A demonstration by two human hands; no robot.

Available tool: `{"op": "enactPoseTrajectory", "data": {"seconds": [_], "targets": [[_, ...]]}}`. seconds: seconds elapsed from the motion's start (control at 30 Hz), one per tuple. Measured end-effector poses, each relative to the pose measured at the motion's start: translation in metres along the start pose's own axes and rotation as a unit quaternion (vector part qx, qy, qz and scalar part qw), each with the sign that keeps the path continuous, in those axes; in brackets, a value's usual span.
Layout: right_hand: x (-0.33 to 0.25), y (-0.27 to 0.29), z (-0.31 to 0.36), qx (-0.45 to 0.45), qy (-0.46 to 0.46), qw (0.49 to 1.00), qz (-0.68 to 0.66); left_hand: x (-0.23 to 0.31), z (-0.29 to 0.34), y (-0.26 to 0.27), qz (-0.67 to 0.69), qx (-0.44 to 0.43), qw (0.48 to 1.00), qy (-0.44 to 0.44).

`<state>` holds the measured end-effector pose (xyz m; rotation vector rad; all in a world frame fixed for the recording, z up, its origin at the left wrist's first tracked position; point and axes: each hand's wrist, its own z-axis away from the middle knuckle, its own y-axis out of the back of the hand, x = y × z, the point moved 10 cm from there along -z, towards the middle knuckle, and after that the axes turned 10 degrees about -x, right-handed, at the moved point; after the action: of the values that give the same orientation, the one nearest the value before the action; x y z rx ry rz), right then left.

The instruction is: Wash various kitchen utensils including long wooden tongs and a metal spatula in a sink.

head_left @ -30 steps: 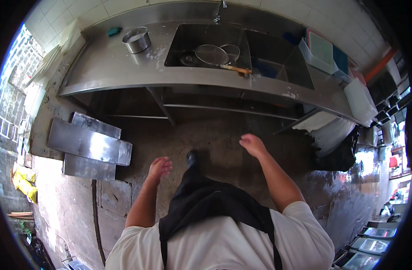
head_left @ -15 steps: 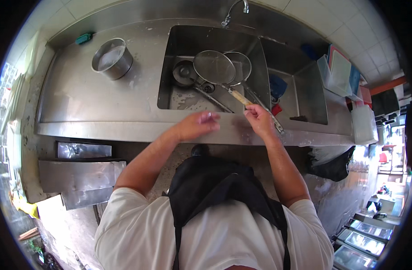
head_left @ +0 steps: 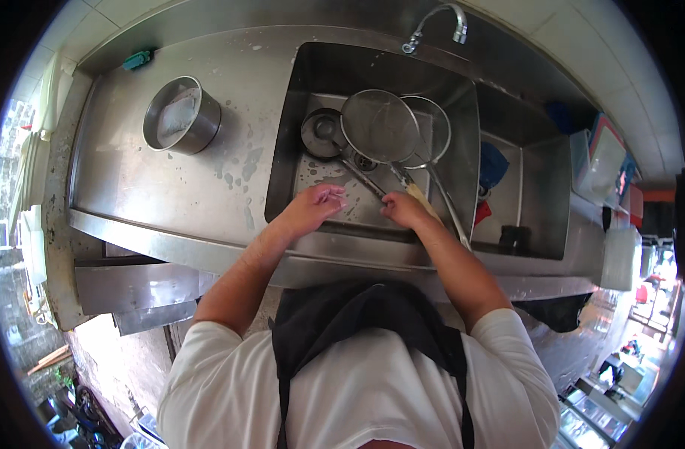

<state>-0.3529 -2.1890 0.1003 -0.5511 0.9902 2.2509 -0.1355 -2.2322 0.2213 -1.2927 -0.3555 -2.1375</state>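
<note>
In the left basin of the steel sink (head_left: pixel 279 187), two round mesh strainers (head_left: pixel 380 123) (head_left: pixel 435 133) overlap, their long handles slanting towards the front edge at right. Left of them lies a dark, round-headed ladle (head_left: pixel 321 135), its long handle pointing towards me. My right hand (head_left: pixel 407 210) is closed at the end of that ladle's handle, beside the nearer strainer's pale wooden handle (head_left: pixel 417 196). Over the basin's front left, my left hand (head_left: pixel 316 207) holds nothing, its fingers loosely bent and apart.
A deep round metal pot (head_left: pixel 183 116) with something pale inside stands on the left drainboard. Behind it lies a green scrubber (head_left: pixel 137 60). A curved faucet (head_left: pixel 436 26) rises behind the sink. The right basin holds a blue cloth-like item (head_left: pixel 493 166); plastic containers (head_left: pixel 598 168) stand beyond.
My right hand has let go of the strainer's wooden handle and moved left to the ladle handle's end. My left hand has shifted slightly left. The whole view has shifted too.
</note>
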Motion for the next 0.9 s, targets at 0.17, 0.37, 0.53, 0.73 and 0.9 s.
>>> {"op": "enactPoseTrajectory", "data": {"seconds": [0.17, 0.37, 0.53, 0.73, 0.9], "targets": [[0.061, -0.040, -0.076, 0.007, -0.051, 0.990, 0.134, -0.012, 0.012, 0.018, 0.116, 0.060, 0.989, -0.069], [0.091, -0.057, -0.119, -0.009, -0.188, 0.972, 0.141, -0.021, 0.036, 0.008, 0.257, 0.054, 0.963, -0.059], [0.139, -0.068, -0.141, -0.021, -0.208, 0.967, 0.147, -0.019, 0.030, -0.001, 0.270, 0.039, 0.960, -0.061], [0.080, -0.053, -0.117, 0.000, -0.154, 0.986, 0.068, -0.023, 0.044, 0.009, 0.242, 0.066, 0.966, -0.064], [0.039, -0.028, -0.089, 0.023, -0.115, 0.991, 0.068, -0.013, 0.036, 0.003, 0.242, 0.061, 0.965, -0.084]]}}
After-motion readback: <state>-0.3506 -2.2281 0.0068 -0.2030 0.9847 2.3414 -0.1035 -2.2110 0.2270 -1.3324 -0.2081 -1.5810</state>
